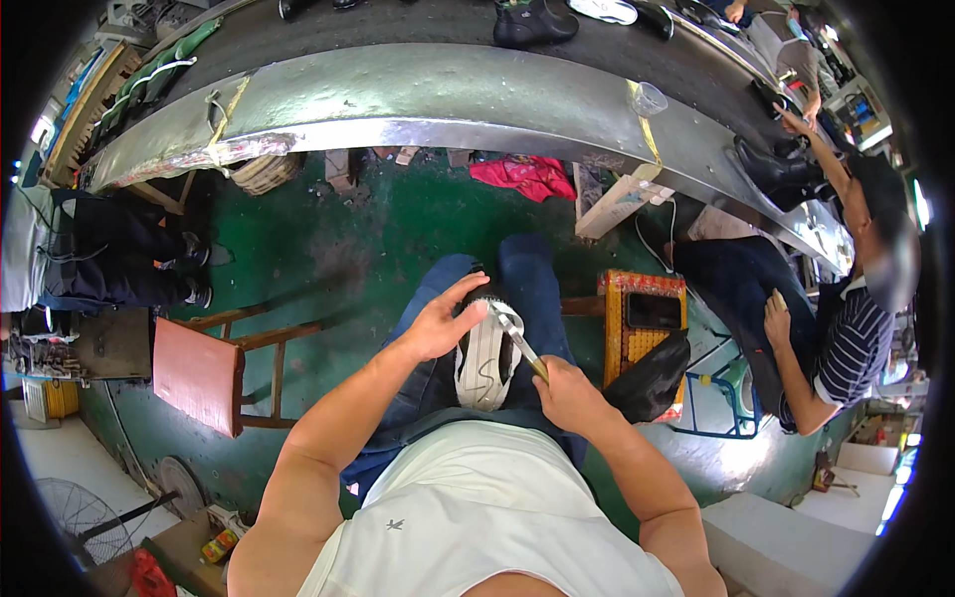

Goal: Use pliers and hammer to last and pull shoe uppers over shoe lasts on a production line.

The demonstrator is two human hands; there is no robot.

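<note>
An upturned black shoe or boot (485,363) with a pale underside rests on my lap between my thighs. A dark, curved line is drawn on that underside. My left hand (444,320) grips its far end, with the thumb and fingers about the edge. In my right hand (573,396) are metal pliers (516,333), their handles in my closed fingers. The pliers' head lies against the shoe's far right edge. What its jaws hold is too small to tell.
A metal-edged conveyor bench (398,95) crosses ahead, bearing boots (532,25). At left is a pink-topped stool (199,373); at right, a yellow stool (617,343) holds a phone (654,310) and black material (652,378). A co-worker (846,333) sits at far right.
</note>
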